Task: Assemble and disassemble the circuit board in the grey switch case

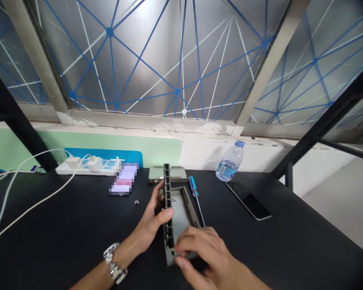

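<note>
While left fingers (163, 217) hold the port board (167, 191), likely stiff but fragile, I favour its edge beside right fingers (189, 243), grip unclear.

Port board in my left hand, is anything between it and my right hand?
Nothing visible: your right hand is at the near end of the board, fingertips touching or almost touching it. The screwdriver lies right of the case, not between them.

We are pointing both forearms (98, 274) inward, gripping with the left hand (153, 220), its thumb (165, 216) lying rightward, and holding the right hand (210, 250) curled nearer us, its thumb sitting just below the bent fingers (192, 241).
</note>
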Demonstrator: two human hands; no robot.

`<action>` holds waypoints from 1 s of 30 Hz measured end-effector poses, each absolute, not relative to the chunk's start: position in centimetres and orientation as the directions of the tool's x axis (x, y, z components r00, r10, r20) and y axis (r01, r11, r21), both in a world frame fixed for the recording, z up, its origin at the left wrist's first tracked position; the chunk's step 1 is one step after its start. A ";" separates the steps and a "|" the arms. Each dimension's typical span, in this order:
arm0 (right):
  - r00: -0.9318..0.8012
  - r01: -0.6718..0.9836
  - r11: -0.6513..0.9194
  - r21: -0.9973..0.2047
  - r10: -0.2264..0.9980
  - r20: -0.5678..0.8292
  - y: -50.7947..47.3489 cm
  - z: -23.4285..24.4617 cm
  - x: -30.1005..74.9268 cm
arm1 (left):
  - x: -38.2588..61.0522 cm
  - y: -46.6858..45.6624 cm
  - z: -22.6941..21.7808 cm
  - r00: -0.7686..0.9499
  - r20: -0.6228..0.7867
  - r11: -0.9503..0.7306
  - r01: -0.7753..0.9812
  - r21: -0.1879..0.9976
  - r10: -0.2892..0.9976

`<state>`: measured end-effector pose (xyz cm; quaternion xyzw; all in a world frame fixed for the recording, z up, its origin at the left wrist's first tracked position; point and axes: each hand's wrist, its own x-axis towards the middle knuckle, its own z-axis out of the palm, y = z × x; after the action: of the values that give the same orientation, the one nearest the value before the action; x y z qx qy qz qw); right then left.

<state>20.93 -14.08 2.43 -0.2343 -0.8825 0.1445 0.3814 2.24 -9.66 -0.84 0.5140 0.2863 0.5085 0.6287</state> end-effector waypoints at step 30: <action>-0.199 0.190 0.218 -0.957 0.963 0.180 -9.5 -0.4 22.1 | 0.5 -8.6 1.1 0.386 0.036 0.106 -0.342 0.934 0.922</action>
<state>22.08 -9.48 -0.39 -0.4499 -0.6412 0.4340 0.4451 0.54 -8.56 1.14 0.4805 0.3017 0.4646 0.6798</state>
